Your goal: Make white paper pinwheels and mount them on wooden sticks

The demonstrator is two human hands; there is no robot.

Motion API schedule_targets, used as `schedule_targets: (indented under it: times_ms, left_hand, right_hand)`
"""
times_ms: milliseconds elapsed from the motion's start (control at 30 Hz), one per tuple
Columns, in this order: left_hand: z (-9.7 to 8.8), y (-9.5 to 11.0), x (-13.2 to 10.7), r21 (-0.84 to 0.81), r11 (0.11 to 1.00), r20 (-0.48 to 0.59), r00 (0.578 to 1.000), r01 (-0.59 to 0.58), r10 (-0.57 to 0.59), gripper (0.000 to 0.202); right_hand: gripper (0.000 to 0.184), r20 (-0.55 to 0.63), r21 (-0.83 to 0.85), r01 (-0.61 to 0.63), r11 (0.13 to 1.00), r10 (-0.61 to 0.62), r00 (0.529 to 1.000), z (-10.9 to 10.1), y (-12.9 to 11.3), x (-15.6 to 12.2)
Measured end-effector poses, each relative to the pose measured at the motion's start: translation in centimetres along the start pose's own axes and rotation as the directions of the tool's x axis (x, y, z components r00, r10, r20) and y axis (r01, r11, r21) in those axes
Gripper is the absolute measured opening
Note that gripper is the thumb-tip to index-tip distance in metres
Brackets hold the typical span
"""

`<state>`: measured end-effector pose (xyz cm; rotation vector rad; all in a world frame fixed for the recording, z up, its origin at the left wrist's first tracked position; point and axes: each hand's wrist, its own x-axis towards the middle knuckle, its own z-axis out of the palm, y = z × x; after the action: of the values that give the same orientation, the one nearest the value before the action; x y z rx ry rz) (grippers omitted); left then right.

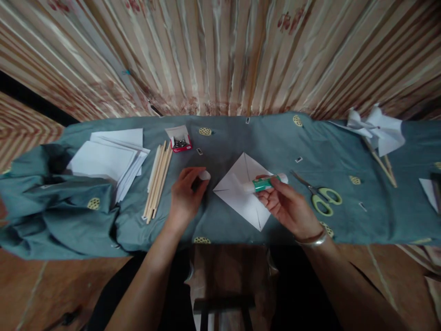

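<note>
My right hand (287, 207) is closed around a glue stick (264, 184) with a green label, its pale end pointing left. It is held over a square of white paper (241, 202), which lies cornerwise on the cloth and has dark lines running in from its corners. To the left of the paper, my left hand (188, 195) pinches a small white cap (204, 175) between thumb and fingers. Green-handled scissors (324, 200) lie just right of my right hand, blades toward the upper left.
Left of my left hand are several wooden sticks (158, 184), a small open red box (181, 143) of metal pins and a stack of white paper (103, 158). Paper pinwheels (379, 131) on sticks lie far right. A patterned cloth (220, 234) covers the table; a striped curtain (220, 59) hangs behind.
</note>
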<state>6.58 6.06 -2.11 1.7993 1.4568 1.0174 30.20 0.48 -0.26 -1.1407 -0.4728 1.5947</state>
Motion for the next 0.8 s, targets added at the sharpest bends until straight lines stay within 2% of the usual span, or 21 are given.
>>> schedule_targets:
  times_ms: [67, 133, 233, 333, 500, 800]
  left_hand:
    - [0.6, 0.9, -0.2, -0.304, 0.938, 0.019, 0.986, 0.166, -0.168, 0.028]
    - [1.1, 1.8, -0.6, -0.547, 0.78, 0.126, 0.951, 0.304, -0.282, 0.029]
    - [1.6, 2.7, -1.3, -0.684, 0.599, 0.281, 0.908, 0.416, -0.31, 0.031]
    - [1.8, 3.3, -1.8, -0.713, 0.518, 0.358, 0.88, 0.473, -0.31, 0.032]
    - [1.8, 3.7, -2.2, -0.723, 0.464, 0.388, 0.857, 0.511, -0.338, 0.034]
    - [2.2, 3.7, -3.0, -0.719, 0.502, 0.367, 0.876, 0.481, -0.312, 0.033]
  right_hand:
    - [0.024, 0.019, 0.011, -0.02, 1.0, 0.02, 1.0, 0.1, 0.2, -0.1]
    - [0.024, 0.04, 0.054, -0.047, 0.997, 0.045, 0.998, 0.3, 0.3, -0.2]
    - [0.02, 0.054, 0.114, -0.047, 0.992, 0.041, 0.998, 0.5, 0.5, -0.2]
    - [0.019, 0.042, 0.137, -0.029, 0.99, 0.024, 0.999, 0.5, 0.7, -0.3]
    - [0.02, 0.034, 0.128, -0.017, 0.992, 0.012, 0.999, 0.4, 1.0, -0.5]
    - [0.021, 0.01, 0.127, -0.015, 0.992, 0.014, 1.0, 0.5, 1.3, -1.3]
